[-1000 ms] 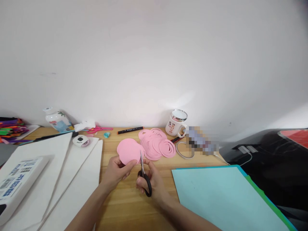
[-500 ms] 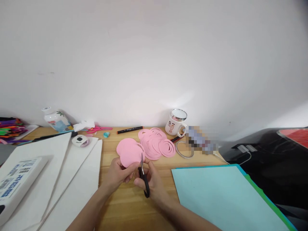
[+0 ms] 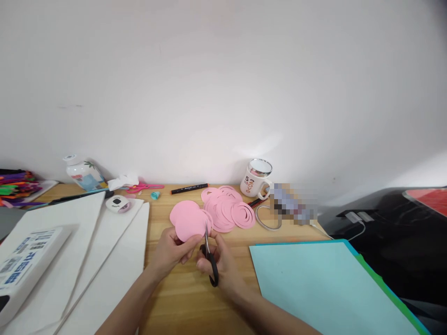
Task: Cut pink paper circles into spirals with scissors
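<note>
My left hand (image 3: 173,251) is closed on a round piece of pink paper (image 3: 190,226), pinching its lower edge between thumb and fingers. Black-handled scissors (image 3: 213,267) are in my right hand (image 3: 223,267), their blades pointing away from me at the paper's right edge. A narrow curved strip of pink paper stands off that edge beside the blades. Behind the held piece, another pink paper circle (image 3: 179,209) shows at the upper left. Just beyond my hands lies a pile of pink paper rings and spirals (image 3: 221,207).
A white mug (image 3: 253,181) and a black marker (image 3: 189,189) are near the wall. Pink scissors (image 3: 139,187) and a white bottle (image 3: 84,174) stand or lie left. White boards (image 3: 122,260) cover the left side; light blue sheets (image 3: 314,279) lie right.
The scissor blades have shifted slightly along the paper's right edge, and the curved strip stands a little further out. Both hands keep their grips; the whole view has shifted slightly.
</note>
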Action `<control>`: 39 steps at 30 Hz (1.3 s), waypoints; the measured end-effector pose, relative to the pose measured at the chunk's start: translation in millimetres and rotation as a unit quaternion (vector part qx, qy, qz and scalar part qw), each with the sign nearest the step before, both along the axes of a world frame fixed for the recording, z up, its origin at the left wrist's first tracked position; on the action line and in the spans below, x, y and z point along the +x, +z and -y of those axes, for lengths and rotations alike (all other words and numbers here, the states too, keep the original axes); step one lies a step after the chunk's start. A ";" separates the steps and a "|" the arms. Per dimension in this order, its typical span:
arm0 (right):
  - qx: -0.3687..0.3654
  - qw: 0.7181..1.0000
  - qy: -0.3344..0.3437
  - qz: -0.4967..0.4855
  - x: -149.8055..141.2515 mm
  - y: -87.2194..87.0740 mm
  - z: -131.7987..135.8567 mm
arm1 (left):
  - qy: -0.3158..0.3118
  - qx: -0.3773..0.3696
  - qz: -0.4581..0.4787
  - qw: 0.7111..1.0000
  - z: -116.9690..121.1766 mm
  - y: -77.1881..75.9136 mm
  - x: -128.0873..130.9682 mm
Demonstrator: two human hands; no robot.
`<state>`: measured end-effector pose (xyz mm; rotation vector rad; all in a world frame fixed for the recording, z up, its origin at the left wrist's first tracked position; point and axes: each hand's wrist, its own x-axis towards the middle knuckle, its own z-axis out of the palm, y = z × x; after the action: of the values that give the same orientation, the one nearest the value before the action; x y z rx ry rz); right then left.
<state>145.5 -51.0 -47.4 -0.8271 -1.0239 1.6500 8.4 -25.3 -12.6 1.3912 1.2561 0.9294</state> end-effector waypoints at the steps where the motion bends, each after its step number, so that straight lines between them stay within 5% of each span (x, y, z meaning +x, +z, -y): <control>1: 0.001 1.000 -0.002 0.001 -0.1 -0.8 0.1 | 0.000 0.000 -0.001 1.000 0.0 0.2 0.0; 20: 0.001 0.999 -0.001 0.042 -0.8 -3.1 -0.3 | -0.006 -0.022 0.062 0.998 -1.9 0.9 0.1; 39: -0.005 1.000 -0.013 -0.002 0.9 -2.2 -4.1 | -0.011 -0.014 0.002 1.000 -1.1 4.2 1.2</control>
<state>146.4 -46.9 -49.6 -0.8401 -1.0002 1.6355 9.6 -24.1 -8.4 1.3783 1.2437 0.8958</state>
